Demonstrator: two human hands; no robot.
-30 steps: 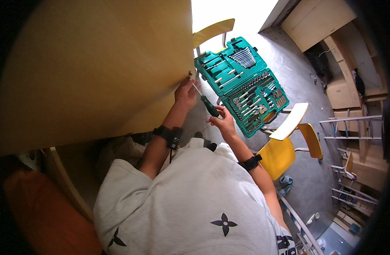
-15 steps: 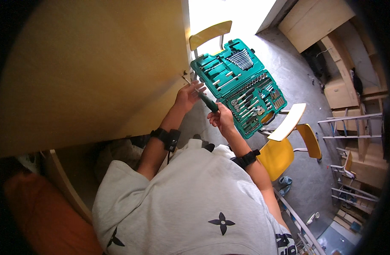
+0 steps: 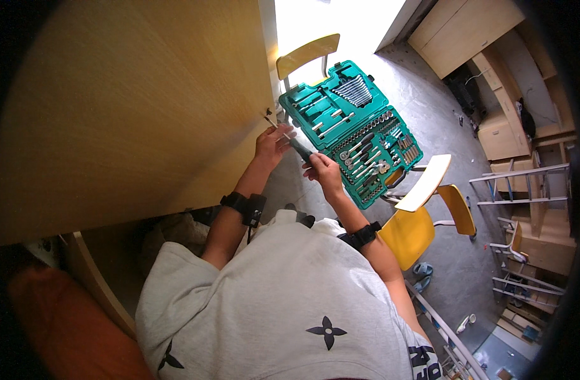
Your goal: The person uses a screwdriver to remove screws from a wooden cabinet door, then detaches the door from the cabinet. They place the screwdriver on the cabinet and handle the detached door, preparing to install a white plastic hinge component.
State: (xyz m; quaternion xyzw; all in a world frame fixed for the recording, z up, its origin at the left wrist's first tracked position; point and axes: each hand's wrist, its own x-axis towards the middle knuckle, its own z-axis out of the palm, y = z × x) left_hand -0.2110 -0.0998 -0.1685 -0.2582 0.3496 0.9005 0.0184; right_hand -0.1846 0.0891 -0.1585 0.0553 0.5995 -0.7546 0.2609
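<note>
Gripping the screwdriver (image 3: pixel 300 150) by its dark handle, the right hand (image 3: pixel 322 170) is curling its fingers around it. Left hand (image 3: pixel 270 146) is resting at the shaft, fingers loosely bent; cannot tell if it is pinching the metal or only lying beside it. Screwdriver is spanning both hands, tip pointing far left at the dark fitting (image 3: pixel 268 112) by the board's (image 3: pixel 144 114) right edge. Hand and distance are obscuring whether the tip is seated.

Risks, as judged: shaft is slanting, so a hard push could be sending the tip off the fitting and scoring the board. Left fingers are sitting close to the tip; a slip could be jabbing them. Weak support there could be letting the shaft wander. Case (image 3: pixel 366 113) is lying open just right of the right hand; a knock could be spilling small pieces. Chair (image 3: pixel 409 237) is standing near right, possibly cramping elbow room.
</note>
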